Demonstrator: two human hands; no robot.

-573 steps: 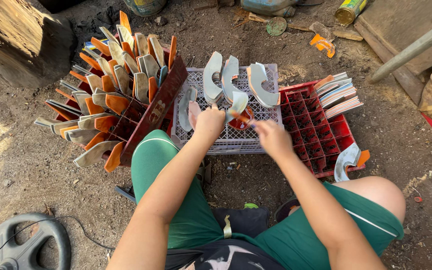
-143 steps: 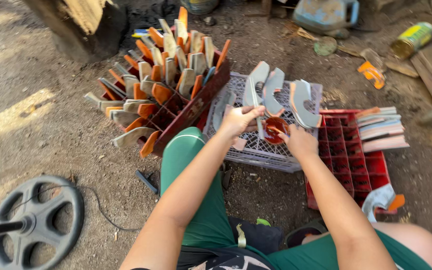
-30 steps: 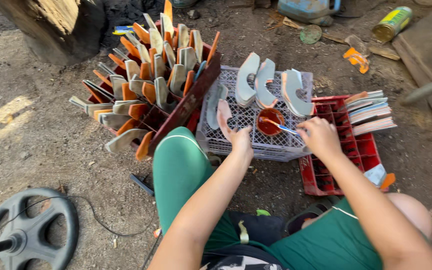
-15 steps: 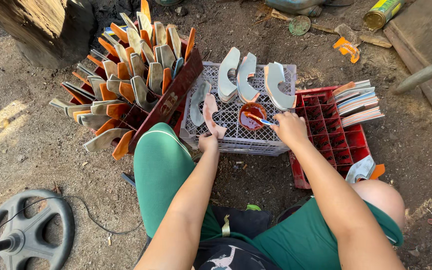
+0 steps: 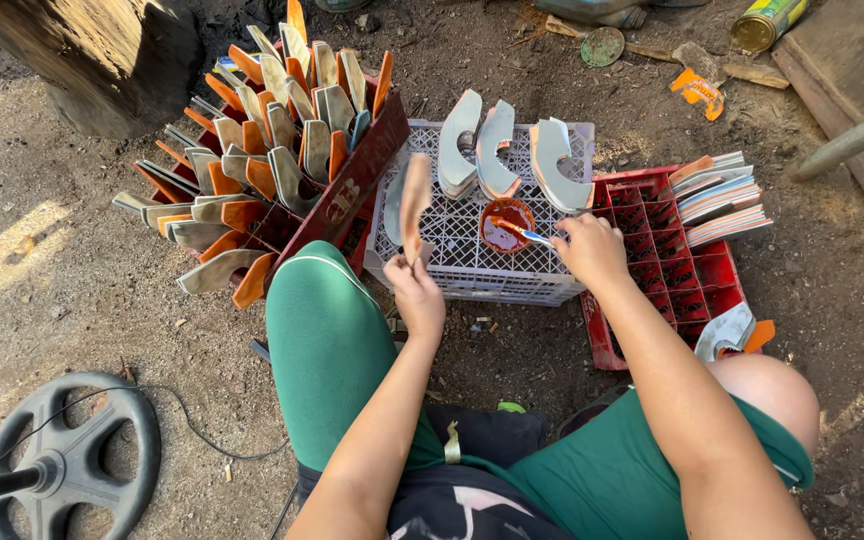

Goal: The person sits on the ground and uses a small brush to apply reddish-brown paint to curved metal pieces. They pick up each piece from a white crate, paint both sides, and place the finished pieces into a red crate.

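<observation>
My left hand (image 5: pixel 418 296) holds a curved tan shoe-sole piece (image 5: pixel 413 200) upright by its lower end, in front of a white plastic crate (image 5: pixel 472 268). My right hand (image 5: pixel 592 250) grips a small brush (image 5: pixel 522 233) whose tip rests in a round pot of reddish-orange glue (image 5: pixel 506 224) standing on the crate. Three grey curved sole pieces (image 5: pixel 495 150) stand along the crate's back edge.
A dark red crate (image 5: pixel 347 195) at the left is packed with several grey-and-orange sole pieces. A red compartment crate (image 5: pixel 692 285) at the right holds a stack of flat pieces. A black wheel-shaped stand (image 5: pixel 67 460) lies at the lower left, a log (image 5: pixel 92 55) upper left, a tin can (image 5: pixel 767 20) upper right.
My left hand has raised the tan sole piece upright. My right hand has kept the brush at the glue pot. The view shifted slightly.
</observation>
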